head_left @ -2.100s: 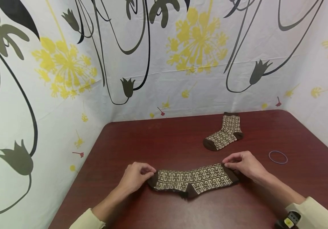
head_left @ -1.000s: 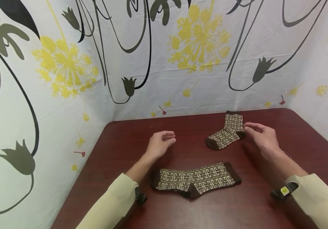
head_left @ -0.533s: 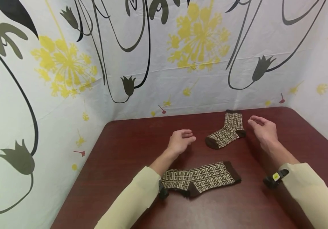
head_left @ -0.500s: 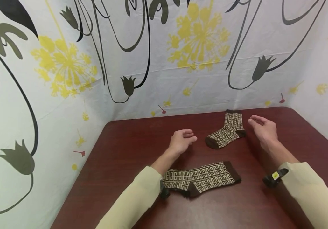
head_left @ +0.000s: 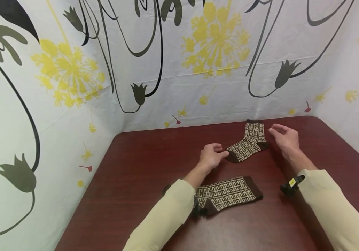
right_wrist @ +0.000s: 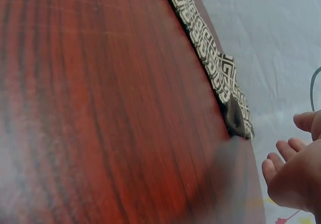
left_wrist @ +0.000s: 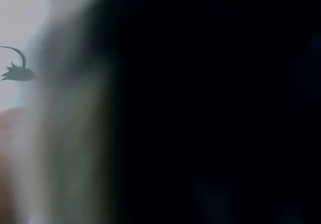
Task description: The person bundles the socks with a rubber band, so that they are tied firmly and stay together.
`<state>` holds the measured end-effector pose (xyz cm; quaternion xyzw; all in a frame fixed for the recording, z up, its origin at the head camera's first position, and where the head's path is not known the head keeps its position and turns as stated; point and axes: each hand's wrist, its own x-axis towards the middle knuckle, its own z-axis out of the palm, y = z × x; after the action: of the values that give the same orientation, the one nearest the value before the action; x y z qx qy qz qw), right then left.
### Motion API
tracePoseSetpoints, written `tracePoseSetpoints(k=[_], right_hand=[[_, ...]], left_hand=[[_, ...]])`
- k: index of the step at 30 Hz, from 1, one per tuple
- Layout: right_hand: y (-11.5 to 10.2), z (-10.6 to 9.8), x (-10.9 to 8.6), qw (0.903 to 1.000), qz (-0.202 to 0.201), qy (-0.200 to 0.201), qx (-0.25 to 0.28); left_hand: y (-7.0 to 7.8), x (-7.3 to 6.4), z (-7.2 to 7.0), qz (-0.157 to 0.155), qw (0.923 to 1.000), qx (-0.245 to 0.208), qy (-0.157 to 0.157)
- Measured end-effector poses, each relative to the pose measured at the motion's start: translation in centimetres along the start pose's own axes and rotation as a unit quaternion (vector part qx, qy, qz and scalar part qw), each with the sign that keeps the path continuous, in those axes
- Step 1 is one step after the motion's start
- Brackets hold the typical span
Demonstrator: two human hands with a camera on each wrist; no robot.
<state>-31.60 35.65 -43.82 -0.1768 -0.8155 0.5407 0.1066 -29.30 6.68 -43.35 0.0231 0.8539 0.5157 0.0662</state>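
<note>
Two brown socks with a cream maze pattern lie flat on the table. At the toe of the far sock [head_left: 248,142] is my left hand [head_left: 211,156], its fingers loosely bent; whether the thumb touches the fabric I cannot tell. My right hand [head_left: 286,138] hovers just right of that sock's leg, thumb and fingers apart, holding nothing. My left forearm crosses over the near sock [head_left: 229,192] and hides part of its foot. In the right wrist view, a patterned sock [right_wrist: 205,48] lies along the table edge, left of my right hand [right_wrist: 296,171]. The left wrist view is mostly dark.
The dark red wooden table [head_left: 135,167] has rounded far corners. Floral-printed white cloth [head_left: 173,69] hangs behind it and at both sides. A black device [head_left: 292,184] is strapped on my right wrist.
Both hands have let go of the near sock and moved forward to the far sock. The left hand has kept sliding right to its toe. My right arm now covers the blue ring's place.
</note>
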Motion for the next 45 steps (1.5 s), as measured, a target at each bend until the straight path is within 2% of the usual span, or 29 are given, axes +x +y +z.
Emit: tracePoseSetpoints(k=[4, 9, 15, 19, 24, 30, 36, 40, 45], right_hand=[[0.0, 0.6, 0.5, 0.9998, -0.014, 0.005, -0.009], [0.2, 0.9, 1.1, 0.9998, -0.013, 0.01, -0.012], [0.5, 0.7, 1.5, 0.9999, 0.007, 0.011, -0.009], [0.5, 0.5, 1.5, 0.9998, 0.015, 0.01, -0.004], [0.4, 0.4, 1.3, 0.9996, 0.023, 0.015, 0.008], [0.3, 0.5, 1.2, 0.9995, 0.027, 0.006, 0.013], [0.1, 0.6, 0.7, 0.9999, 0.01, -0.006, 0.011], [0.0, 0.9, 0.4, 0.9997, -0.011, -0.02, -0.001], [-0.1, 1.3, 0.0, 0.9988, -0.032, -0.036, -0.01]], left_hand=[[0.0, 0.2, 0.7, -0.012, 0.9998, 0.009, 0.01], [0.1, 0.5, 1.2, -0.018, 0.9994, 0.016, 0.024], [0.1, 0.8, 1.9, 0.004, 0.9977, 0.06, 0.031], [0.0, 1.0, 2.7, 0.018, 0.9947, 0.08, 0.063], [-0.4, 1.3, 3.7, 0.044, 0.9859, 0.129, 0.097], [-0.6, 1.0, 4.0, 0.07, 0.9767, 0.174, 0.105], [-0.2, 0.5, 2.9, 0.088, 0.9684, 0.222, 0.072], [-0.6, 0.5, 1.1, 0.096, 0.9605, 0.259, 0.033], [-1.5, 0.4, -1.4, 0.111, 0.9597, 0.257, -0.017]])
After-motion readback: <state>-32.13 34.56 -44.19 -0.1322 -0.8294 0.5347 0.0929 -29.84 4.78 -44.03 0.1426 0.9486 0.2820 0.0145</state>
